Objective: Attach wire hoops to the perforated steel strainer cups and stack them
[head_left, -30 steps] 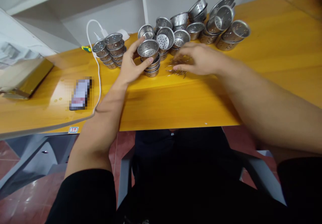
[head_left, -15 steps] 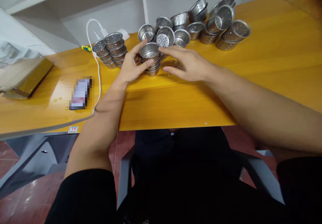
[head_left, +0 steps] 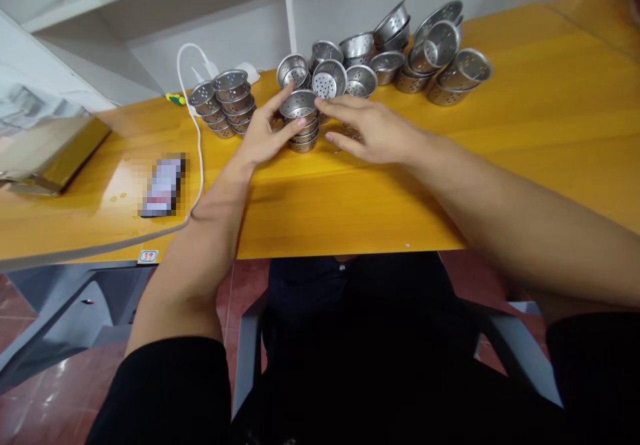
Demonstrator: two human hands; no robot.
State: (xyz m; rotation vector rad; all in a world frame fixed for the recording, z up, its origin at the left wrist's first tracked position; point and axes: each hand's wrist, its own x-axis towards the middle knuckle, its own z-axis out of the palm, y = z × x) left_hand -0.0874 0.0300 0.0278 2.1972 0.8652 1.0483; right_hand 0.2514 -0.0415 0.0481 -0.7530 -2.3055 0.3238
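A short stack of perforated steel cups (head_left: 301, 122) stands on the yellow wooden table (head_left: 350, 192). My left hand (head_left: 263, 135) grips the stack from the left, thumb and forefinger round the top cup. My right hand (head_left: 376, 130) reaches in from the right with its fingers stretched out, the fingertips touching the rim of the top cup. Under the right hand lie thin metal wire pieces (head_left: 350, 135), mostly hidden.
Several loose steel cups (head_left: 380, 58) are heaped at the table's back. Another stack of cups (head_left: 225, 102) leans at the left. A white cable (head_left: 197, 138) runs across the table beside a blurred phone (head_left: 163, 185). A gold-coloured box (head_left: 60, 155) sits at far left.
My right hand moved left from the wire pieces to the top cup of the stack. The left hand kept its grip. The camera tilted slightly.
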